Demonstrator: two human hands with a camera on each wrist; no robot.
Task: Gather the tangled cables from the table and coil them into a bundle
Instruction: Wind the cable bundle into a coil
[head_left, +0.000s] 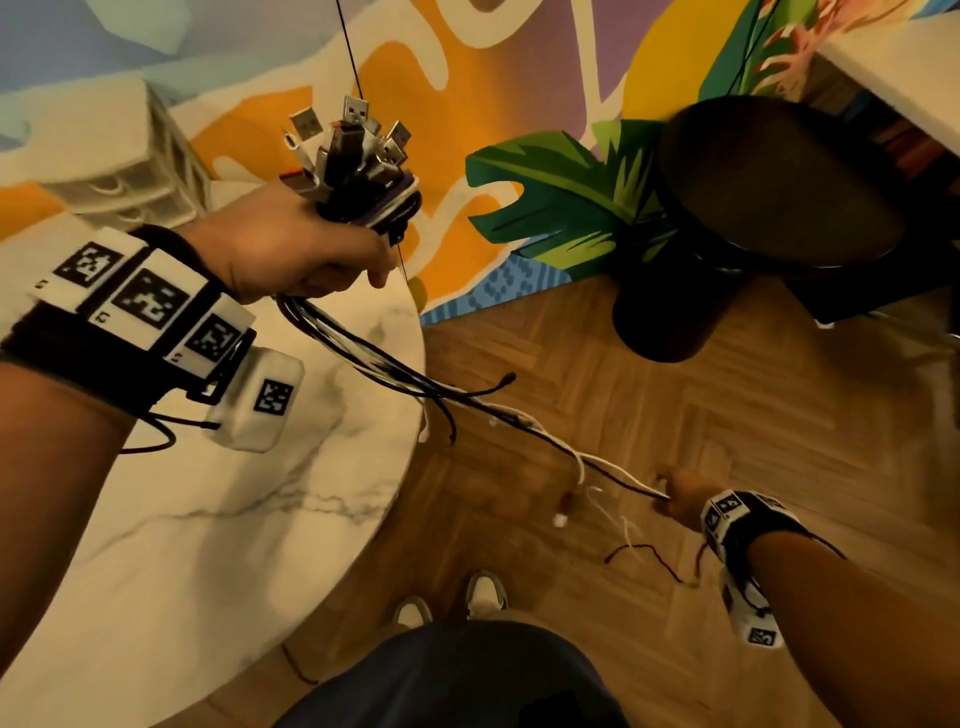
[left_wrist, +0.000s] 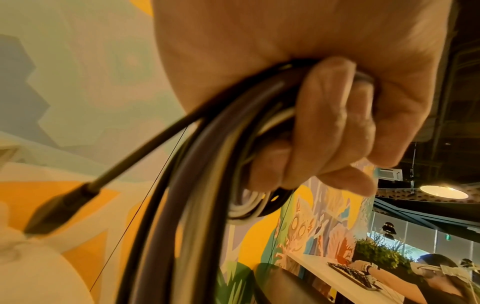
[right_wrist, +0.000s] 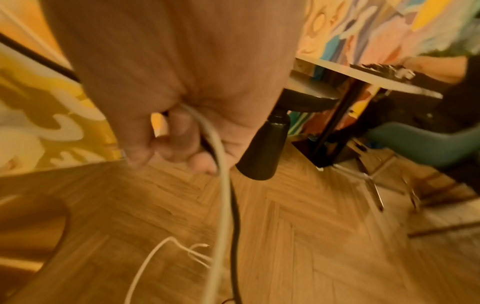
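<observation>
The cables (head_left: 395, 374) are gathered off the bench (head_left: 208, 519) but not yet coiled: my left hand (head_left: 291, 249) grips their plug ends, my right hand (head_left: 683, 493) pinches the tails stretched over the floor.

round marble table (head_left: 218, 519), black stool (head_left: 769, 208), herringbone wood floor (head_left: 597, 374), colourful mural (head_left: 467, 67)
</observation>
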